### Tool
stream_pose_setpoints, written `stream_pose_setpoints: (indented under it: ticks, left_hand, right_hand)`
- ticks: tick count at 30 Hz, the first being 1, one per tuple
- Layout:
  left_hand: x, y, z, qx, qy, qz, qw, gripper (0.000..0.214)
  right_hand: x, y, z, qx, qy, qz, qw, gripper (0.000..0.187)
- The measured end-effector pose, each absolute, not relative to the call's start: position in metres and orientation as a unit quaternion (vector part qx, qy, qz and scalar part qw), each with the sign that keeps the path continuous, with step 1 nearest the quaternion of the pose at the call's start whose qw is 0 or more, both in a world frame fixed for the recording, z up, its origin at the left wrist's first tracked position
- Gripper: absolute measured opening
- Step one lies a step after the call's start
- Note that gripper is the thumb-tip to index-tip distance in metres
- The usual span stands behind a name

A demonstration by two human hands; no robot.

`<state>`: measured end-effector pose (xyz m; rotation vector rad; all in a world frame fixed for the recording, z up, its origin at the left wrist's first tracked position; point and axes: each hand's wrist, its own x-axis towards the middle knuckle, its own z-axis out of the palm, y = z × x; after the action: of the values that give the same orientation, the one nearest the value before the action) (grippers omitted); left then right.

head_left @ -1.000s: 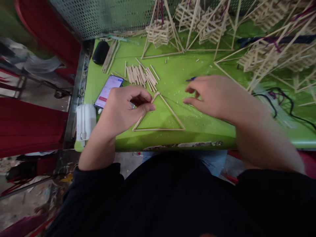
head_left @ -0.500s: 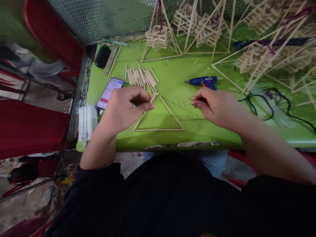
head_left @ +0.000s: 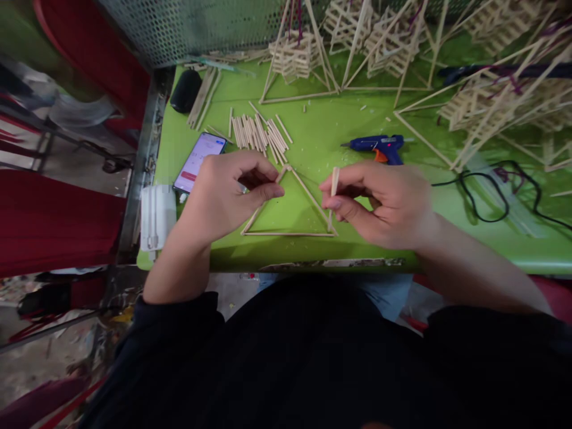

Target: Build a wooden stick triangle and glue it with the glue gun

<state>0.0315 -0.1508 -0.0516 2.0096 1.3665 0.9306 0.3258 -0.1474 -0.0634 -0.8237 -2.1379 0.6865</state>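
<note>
A flat triangle of wooden sticks [head_left: 289, 233] lies on the green table [head_left: 322, 131] near its front edge. My left hand [head_left: 227, 190] is closed in a pinch on the triangle's left side, close to the top corner. My right hand [head_left: 379, 199] pinches a short wooden stick [head_left: 333, 189], held almost upright over the triangle's lower right corner. A pile of loose sticks [head_left: 259, 132] lies just beyond the triangle.
A blue glue gun [head_left: 378, 146] lies behind my right hand, its black cord [head_left: 487, 196] looping to the right. A phone [head_left: 199, 161] and a white box [head_left: 154, 217] sit at the left. Several stick pyramids [head_left: 299, 59] crowd the back and right.
My right hand drew back from the glue gun, which now lies on the table, and came to the triangle's right corner holding a short stick. My left hand stayed put.
</note>
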Motion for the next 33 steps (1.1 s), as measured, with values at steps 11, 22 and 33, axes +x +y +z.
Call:
stream_pose_setpoints:
  ticks: [11,22,33]
  left_hand:
    - [0.032,-0.150,-0.052,0.749,0.490,0.357,0.266,0.014]
    - [0.031,-0.150,-0.051,0.753,0.489,0.355,0.260,0.012]
    - [0.030,-0.151,-0.053,0.759,0.487,0.348,0.257,0.013]
  right_hand:
    - [0.325,-0.140,-0.075,-0.271,-0.860,0.219,0.372,0.008]
    - [0.308,-0.131,-0.085,-0.257,-0.886,0.223,0.316,0.016]
    - [0.303,-0.130,-0.090,-0.269,-0.894,0.191,0.302,0.023]
